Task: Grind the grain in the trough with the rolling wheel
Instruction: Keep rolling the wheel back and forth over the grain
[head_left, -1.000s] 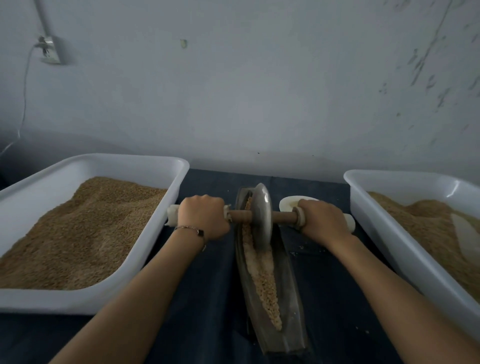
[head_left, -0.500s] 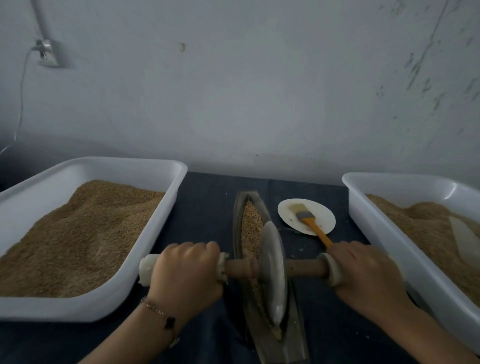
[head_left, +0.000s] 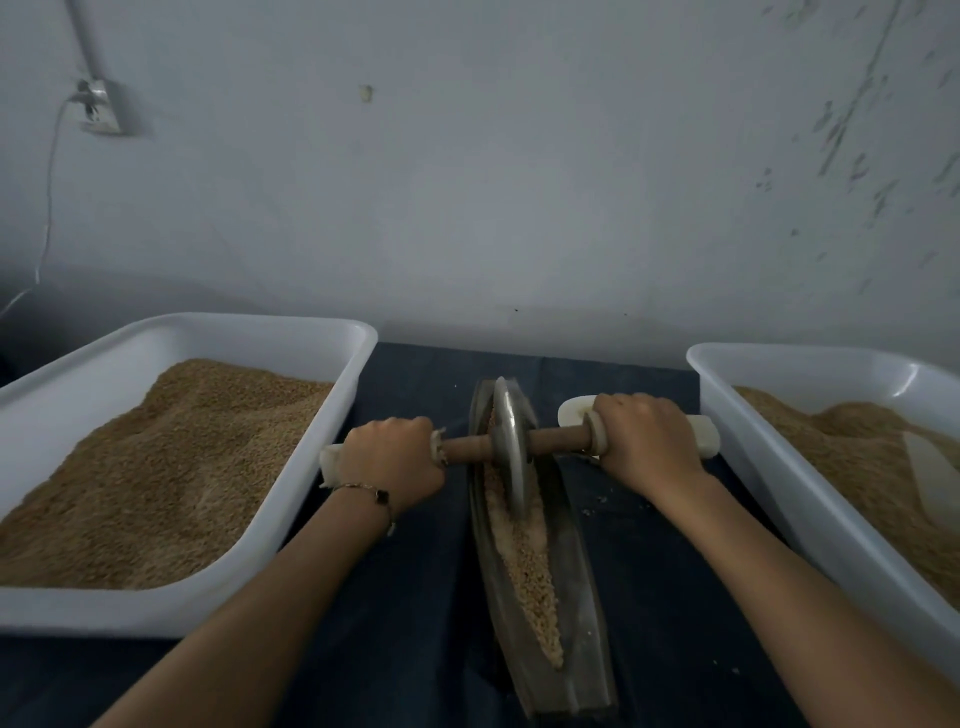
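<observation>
A long dark boat-shaped trough (head_left: 582, 587) lies lengthwise on the dark cloth, with pale grain (head_left: 532, 566) along its groove. A metal rolling wheel (head_left: 509, 447) stands upright in the far half of the trough on a wooden axle (head_left: 558, 440). My left hand (head_left: 389, 462) grips the axle's left handle and my right hand (head_left: 649, 441) grips the right handle, both with arms stretched forward. The grain under the wheel is hidden.
A white tub of brown grain (head_left: 332, 431) stands at the left, another white tub (head_left: 769, 473) at the right, each close to a handle end. A small white plate (head_left: 574, 408) peeks out behind my right hand. A grey wall rises just behind the table.
Both hands have pushed the wheel away from me, from the near end of the trough to its far half. The plate and brush are now mostly covered by my right hand.
</observation>
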